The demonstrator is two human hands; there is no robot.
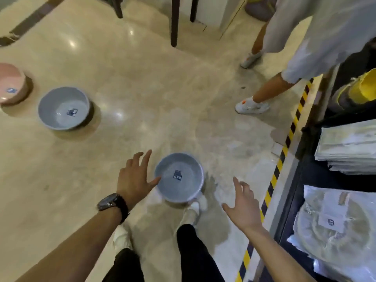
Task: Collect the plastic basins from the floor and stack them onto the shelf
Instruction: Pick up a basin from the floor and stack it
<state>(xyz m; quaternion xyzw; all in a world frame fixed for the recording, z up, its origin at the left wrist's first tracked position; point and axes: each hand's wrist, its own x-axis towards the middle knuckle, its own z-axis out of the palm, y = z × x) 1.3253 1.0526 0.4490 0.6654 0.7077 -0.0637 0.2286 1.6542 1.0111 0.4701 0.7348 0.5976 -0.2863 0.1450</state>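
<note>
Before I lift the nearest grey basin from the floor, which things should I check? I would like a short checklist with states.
1. Hands free: left hand and right hand are open, holding nothing: ok.
2. Nearest grey basin upright, empty except a label: ok.
3. Grip on the basin: right hand is apart from it: not ok.
4. Other person's shoe apart from the basin: ok.
5. Free room on the shelf: cannot tell.
</note>
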